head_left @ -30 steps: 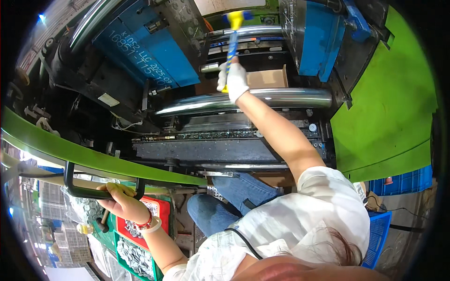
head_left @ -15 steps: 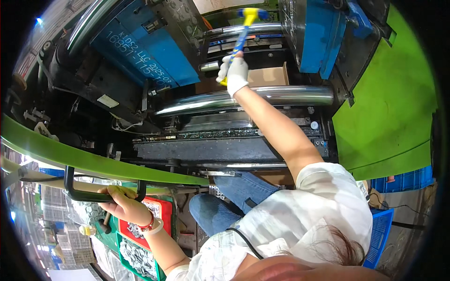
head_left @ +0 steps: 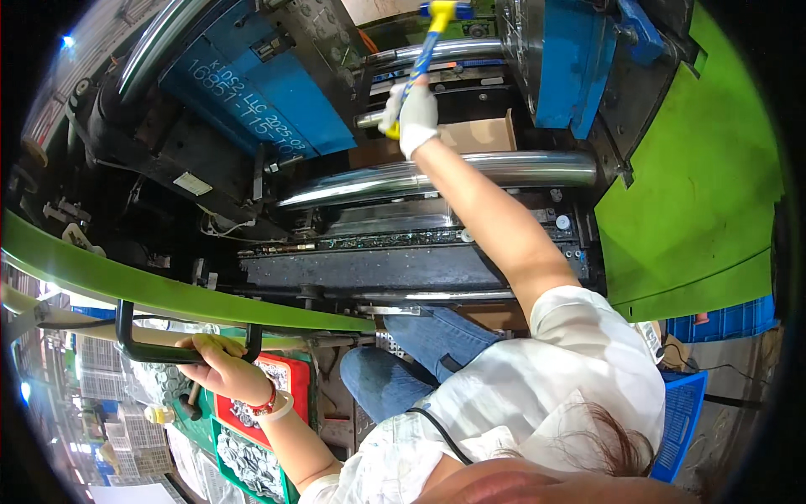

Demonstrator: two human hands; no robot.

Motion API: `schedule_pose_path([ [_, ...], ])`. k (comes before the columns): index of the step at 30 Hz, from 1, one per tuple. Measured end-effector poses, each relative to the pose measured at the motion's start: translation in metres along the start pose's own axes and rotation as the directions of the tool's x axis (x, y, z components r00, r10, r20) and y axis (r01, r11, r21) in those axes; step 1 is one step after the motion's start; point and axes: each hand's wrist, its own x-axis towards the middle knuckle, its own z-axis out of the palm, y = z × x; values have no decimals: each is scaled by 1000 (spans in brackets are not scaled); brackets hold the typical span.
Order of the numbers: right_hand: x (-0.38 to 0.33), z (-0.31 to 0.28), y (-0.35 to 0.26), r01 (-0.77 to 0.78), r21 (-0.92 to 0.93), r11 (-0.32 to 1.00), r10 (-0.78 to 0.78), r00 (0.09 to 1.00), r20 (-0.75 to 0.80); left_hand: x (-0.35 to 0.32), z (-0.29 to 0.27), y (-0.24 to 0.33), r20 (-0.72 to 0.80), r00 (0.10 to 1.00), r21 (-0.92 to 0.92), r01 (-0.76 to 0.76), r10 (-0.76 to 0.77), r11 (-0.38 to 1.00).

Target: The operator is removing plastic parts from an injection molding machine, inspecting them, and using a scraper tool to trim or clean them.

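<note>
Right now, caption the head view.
White-gloved right hand holds a blue-yellow hammer; left hand grips a black bar handle.

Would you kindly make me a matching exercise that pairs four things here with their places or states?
1. Right hand
2. Left hand
3. Panel at far right
4. Cardboard

A. bright green
B. on the black handle
C. seen beyond the near shiny bar
D. gripping a blue-and-yellow hammer

Pairs: 1-D, 2-B, 3-A, 4-C

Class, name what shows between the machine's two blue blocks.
In the head view, between the blue blocks, the white-gloved right hand holds a blue-and-yellow hammer. A shiny metal bar, brown cardboard and dark metal plates also show there.
</note>
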Motion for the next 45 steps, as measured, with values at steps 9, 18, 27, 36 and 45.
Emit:
schedule_pose_path([
  [9,21,50,24,-400,-24,916,401,913,78,3,-4,-1,38,998,16,-46,46,999],
  [18,51,37,-6,113,98,989,-97,982,-159,0,3,-3,-35,999,-20,-32,32,999],
  [27,56,22,-14,-277,7,961,277,959,59,1,-2,-5,-12,1000,-3,-17,17,1000],
  [36,25,31,11,-291,-267,919,331,936,119,1,3,-1,-49,997,55,-57,60,997],
  [45,26,41,-5,94,142,985,-85,994,-71,1,3,-1,-41,999,-25,-25,24,999],
])
